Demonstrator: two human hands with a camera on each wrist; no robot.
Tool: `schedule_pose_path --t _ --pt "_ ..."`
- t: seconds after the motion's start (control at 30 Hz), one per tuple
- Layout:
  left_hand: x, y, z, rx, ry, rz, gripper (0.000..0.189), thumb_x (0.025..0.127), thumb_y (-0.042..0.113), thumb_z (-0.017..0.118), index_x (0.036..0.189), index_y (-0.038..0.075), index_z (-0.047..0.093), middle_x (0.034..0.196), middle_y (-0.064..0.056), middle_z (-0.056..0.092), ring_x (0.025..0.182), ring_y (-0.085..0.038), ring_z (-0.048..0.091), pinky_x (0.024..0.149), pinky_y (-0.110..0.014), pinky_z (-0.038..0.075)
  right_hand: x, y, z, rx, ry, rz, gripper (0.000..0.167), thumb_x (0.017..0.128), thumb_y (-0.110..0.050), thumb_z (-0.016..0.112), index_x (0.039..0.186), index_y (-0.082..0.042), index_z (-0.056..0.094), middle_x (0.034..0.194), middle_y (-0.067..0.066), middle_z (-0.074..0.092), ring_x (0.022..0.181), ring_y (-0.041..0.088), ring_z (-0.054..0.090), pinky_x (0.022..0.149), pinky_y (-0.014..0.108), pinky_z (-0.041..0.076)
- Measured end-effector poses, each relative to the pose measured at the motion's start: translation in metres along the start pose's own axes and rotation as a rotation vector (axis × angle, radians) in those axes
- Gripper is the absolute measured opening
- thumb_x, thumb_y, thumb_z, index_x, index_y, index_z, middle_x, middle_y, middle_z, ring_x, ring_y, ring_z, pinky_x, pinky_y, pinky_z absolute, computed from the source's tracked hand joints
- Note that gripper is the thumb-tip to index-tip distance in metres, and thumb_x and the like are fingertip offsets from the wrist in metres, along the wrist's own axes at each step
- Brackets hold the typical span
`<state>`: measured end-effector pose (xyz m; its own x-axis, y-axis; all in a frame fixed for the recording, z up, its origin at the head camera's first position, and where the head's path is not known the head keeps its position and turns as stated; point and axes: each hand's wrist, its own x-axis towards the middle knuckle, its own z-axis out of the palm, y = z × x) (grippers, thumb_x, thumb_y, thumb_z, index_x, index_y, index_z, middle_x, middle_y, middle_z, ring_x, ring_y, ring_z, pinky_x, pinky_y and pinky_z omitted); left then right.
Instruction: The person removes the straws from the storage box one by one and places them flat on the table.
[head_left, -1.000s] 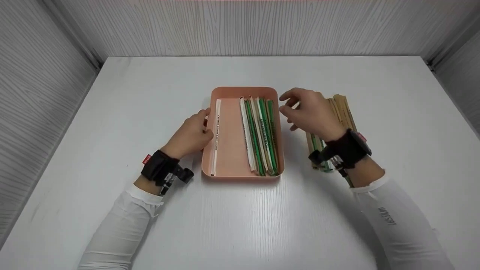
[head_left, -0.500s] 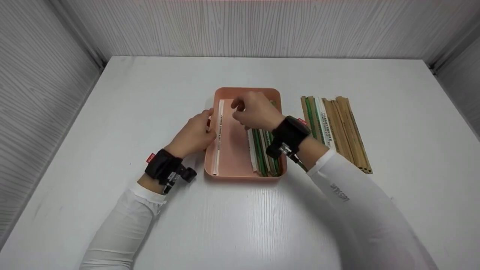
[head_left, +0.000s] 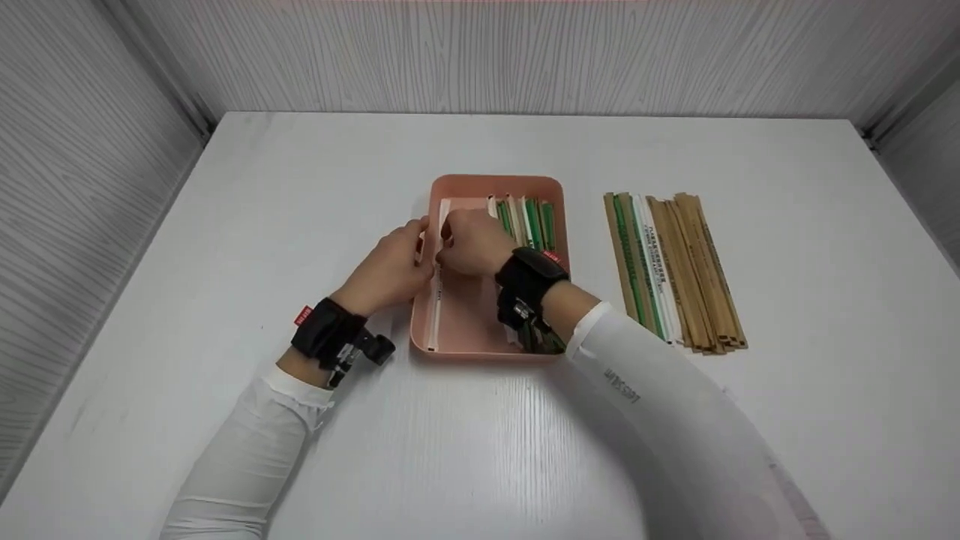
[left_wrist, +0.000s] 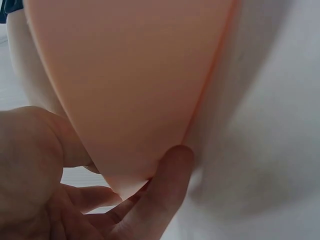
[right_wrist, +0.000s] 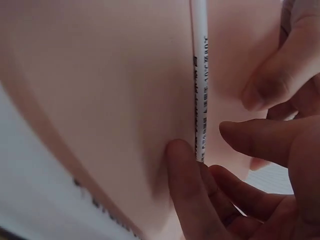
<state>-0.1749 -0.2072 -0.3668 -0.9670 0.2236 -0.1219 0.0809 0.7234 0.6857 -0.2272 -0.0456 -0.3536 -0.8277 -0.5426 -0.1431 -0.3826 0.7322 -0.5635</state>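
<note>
I see the left hand (head_left: 386,268) gripping the pink tray (head_left: 466,322), the right hand (head_left: 474,241), thumb and fingers parted, straddling 1 white straw (head_left: 435,315) inside. Partway, I judge: a mixed row (head_left: 533,225) lies in there, another pile (head_left: 686,274) outside.

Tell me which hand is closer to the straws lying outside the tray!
Right. The right hand is over the tray, left of those straws; the left hand is at the tray's left side, farther away.
</note>
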Motion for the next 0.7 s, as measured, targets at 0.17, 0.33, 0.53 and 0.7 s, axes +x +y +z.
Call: schedule_pose_path --t 0.17,0.33,0.53,0.7 --pt "0.0005 0.0003 -0.0004 -0.004 -0.003 -0.007 0.066 0.103 0.009 0.053 0.161 -0.006 0.025 0.144 -0.027 0.052 0.117 -0.035 0.06 0.092 -0.044 0.054 0.0023 -0.0007 0.0035 -0.054 0.031 0.014 0.021 0.094 -0.011 0.07 0.077 -0.005 0.058 0.068 0.004 0.05 0.062 0.018 0.044 0.061 0.03 0.035" --pt "0.001 0.0001 -0.0006 0.008 -0.004 -0.01 0.066 0.103 0.01 0.054 0.161 -0.006 0.026 0.143 -0.027 0.053 0.118 -0.034 0.06 0.092 -0.044 0.053 0.003 -0.0021 0.0033 -0.102 0.033 0.038 0.023 0.091 -0.01 0.069 0.073 -0.008 0.055 0.065 0.003 0.049 0.059 0.017 0.046 0.058 0.029 0.036" --pt "0.002 -0.0001 -0.0005 0.0 0.001 -0.004 0.065 0.103 0.011 0.053 0.16 -0.006 0.028 0.137 -0.025 0.056 0.114 -0.032 0.06 0.088 -0.042 0.054 0.0031 -0.001 0.0024 -0.127 0.023 0.065 0.015 0.094 -0.009 0.065 0.08 -0.005 0.062 0.07 0.006 0.057 0.063 0.019 0.056 0.058 0.03 0.042" --pt "0.0015 -0.0006 0.0006 0.008 0.006 0.008 0.061 0.104 0.012 0.052 0.159 -0.007 0.03 0.129 -0.024 0.059 0.11 -0.032 0.062 0.083 -0.042 0.054 0.0031 0.0014 0.0031 -0.086 -0.007 0.074 0.023 0.096 -0.008 0.063 0.074 -0.008 0.055 0.067 0.005 0.052 0.06 0.019 0.052 0.058 0.03 0.041"
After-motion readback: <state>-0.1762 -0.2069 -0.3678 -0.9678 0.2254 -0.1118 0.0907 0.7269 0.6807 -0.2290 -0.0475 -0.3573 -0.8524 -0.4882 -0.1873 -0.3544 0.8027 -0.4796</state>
